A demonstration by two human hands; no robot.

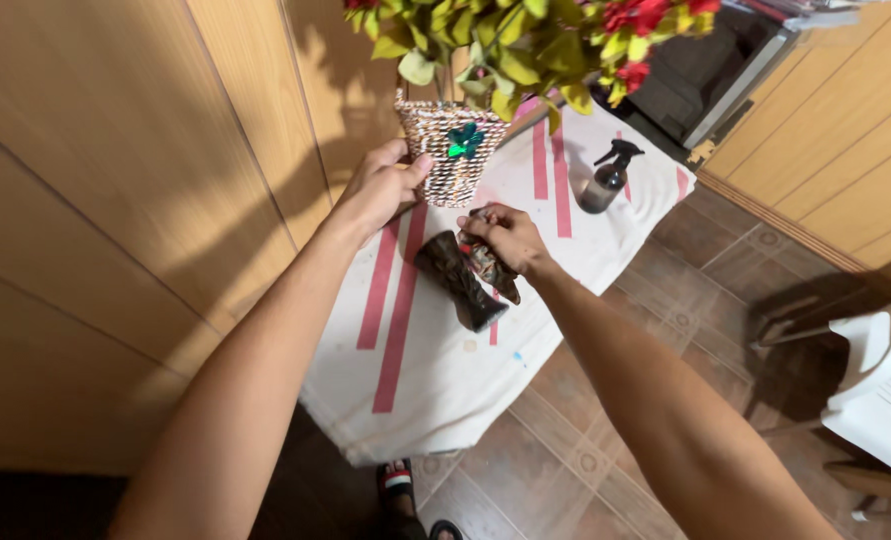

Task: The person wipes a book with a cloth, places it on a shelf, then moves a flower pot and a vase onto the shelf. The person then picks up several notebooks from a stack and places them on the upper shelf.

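left hand (383, 187) gripping woven basket (451, 150); right hand (503, 234) clutching cloth (490, 268)

Brown-and-white woven basket (452, 152) with green bow (464, 141); red flowers (637, 14), yellow-green leaves (525, 45); white cloth (445, 370) with red stripes; dark brown vase (459, 280); brown tiled floor (605, 420).

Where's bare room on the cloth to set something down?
Free: the near end of the striped cloth, below the dark vase; also the strip between the vase and the spray bottle. Crowded: the far end, where the left hand grips the woven basket and the right hand holds a patterned object.
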